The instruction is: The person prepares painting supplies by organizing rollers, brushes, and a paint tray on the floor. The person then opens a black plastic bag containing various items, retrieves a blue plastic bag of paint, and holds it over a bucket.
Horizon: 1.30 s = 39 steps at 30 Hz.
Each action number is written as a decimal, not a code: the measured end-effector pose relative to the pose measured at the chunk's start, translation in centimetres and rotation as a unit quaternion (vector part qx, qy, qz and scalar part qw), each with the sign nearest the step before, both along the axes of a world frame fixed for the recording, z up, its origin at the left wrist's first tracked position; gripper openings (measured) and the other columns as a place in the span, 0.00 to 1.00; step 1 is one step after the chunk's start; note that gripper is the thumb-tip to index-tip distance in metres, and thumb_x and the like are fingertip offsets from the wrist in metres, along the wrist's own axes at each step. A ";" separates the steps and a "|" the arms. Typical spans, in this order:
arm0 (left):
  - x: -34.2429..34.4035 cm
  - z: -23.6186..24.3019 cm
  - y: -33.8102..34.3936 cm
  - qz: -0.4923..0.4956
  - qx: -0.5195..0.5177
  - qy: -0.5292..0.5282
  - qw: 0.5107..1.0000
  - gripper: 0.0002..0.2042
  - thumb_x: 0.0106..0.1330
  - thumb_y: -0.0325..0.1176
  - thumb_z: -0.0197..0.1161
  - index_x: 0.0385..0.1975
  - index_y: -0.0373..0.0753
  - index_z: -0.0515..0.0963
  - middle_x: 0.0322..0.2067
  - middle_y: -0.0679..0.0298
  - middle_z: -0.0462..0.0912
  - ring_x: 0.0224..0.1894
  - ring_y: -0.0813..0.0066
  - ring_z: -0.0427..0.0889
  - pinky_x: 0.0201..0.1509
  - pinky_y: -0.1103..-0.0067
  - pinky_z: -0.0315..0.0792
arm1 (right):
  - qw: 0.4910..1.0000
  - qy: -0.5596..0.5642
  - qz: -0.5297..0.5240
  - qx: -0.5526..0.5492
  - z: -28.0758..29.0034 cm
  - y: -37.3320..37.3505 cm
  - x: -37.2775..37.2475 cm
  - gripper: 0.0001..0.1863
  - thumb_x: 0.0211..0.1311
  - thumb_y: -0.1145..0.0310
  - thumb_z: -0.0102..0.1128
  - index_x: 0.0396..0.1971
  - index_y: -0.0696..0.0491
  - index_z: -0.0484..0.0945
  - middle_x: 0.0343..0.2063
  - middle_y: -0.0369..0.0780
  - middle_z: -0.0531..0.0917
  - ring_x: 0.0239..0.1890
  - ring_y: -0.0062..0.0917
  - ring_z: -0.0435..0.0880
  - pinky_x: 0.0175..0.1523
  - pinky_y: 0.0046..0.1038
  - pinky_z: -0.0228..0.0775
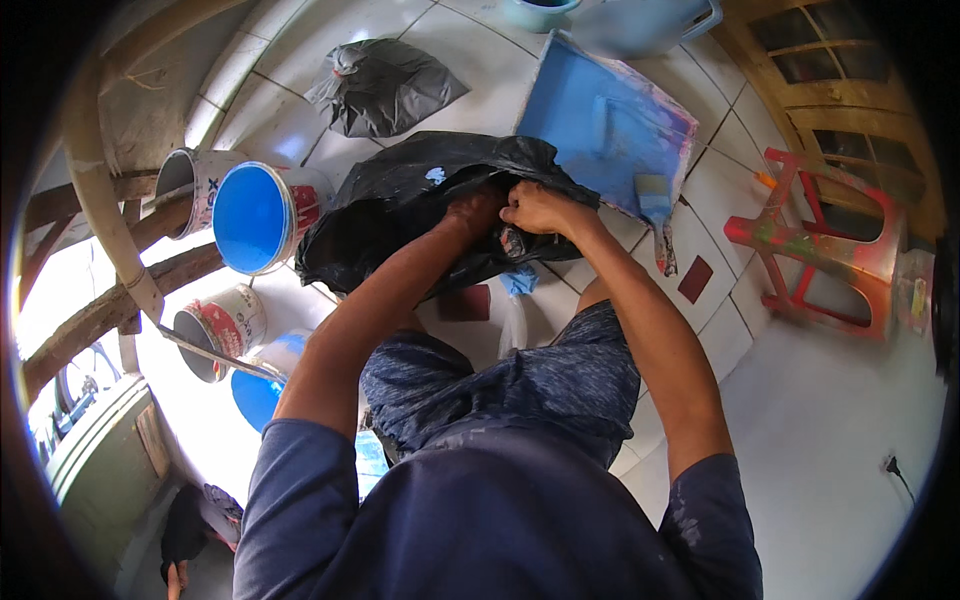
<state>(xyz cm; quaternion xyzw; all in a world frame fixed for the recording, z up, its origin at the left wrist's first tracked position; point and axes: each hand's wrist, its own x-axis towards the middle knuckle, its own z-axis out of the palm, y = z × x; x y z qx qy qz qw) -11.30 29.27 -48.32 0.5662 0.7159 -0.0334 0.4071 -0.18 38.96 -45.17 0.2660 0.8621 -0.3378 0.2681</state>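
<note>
A large black plastic bag (385, 205) lies gaping in front of me, its mouth toward me. My left hand (474, 211) reaches into its opening, with the fingers hidden in the dark folds. Beside it, my right hand (540, 209) is closed on the bag's edge, fingers curled. A small dark object with a reddish patch (512, 241) shows just below the right hand; I cannot tell its kind. Close under the bag are a crumpled blue cloth (519, 280) and a dark red flat piece (465, 303).
A grey plastic bag (390, 90) lies beyond. At right are a blue paint tray (565, 110), a paintbrush (655, 200), another dark red piece (695, 280) and a red stool (825, 240). Several paint buckets (250, 218) line the left. A person (190, 530) is at lower left.
</note>
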 end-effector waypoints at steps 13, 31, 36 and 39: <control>-4.0 0.3 -0.1 -0.237 0.224 0.127 0.937 0.14 0.56 0.27 0.54 0.43 0.37 0.77 0.42 0.53 0.80 0.45 0.59 0.79 0.51 0.72 0.71 | 0.998 -0.062 0.031 -0.006 3.6 -0.6 -0.1 0.18 0.57 0.62 0.55 0.37 0.63 0.80 0.40 0.54 0.80 0.44 0.45 0.80 0.50 0.38 0.71; -12.7 9.8 -10.4 -0.007 0.262 0.047 0.964 0.02 0.54 0.28 0.61 0.24 0.37 0.76 0.23 0.56 0.76 0.29 0.55 0.78 0.32 0.65 0.71 | 0.804 0.301 -0.439 -0.265 -2.4 -7.3 -6.1 0.31 0.62 0.54 0.53 0.60 0.57 0.64 0.55 0.44 0.72 0.56 0.32 0.68 0.62 0.30 0.55; -11.7 9.7 -12.9 -0.014 0.243 0.047 0.969 0.02 0.51 0.25 0.59 0.24 0.38 0.76 0.25 0.57 0.76 0.31 0.54 0.78 0.34 0.65 0.72 | 0.979 0.083 -0.137 0.129 -3.7 -5.0 -7.1 0.21 0.60 0.70 0.49 0.54 0.53 0.69 0.57 0.49 0.70 0.61 0.42 0.65 0.64 0.36 0.56; -10.4 9.0 -13.0 -0.051 0.265 0.031 0.962 0.02 0.50 0.25 0.59 0.24 0.38 0.75 0.25 0.58 0.75 0.32 0.57 0.77 0.35 0.66 0.72 | 0.886 0.346 -0.292 -0.098 -5.9 -0.6 -6.0 0.21 0.63 0.63 0.49 0.55 0.54 0.70 0.56 0.43 0.72 0.56 0.34 0.69 0.62 0.33 0.59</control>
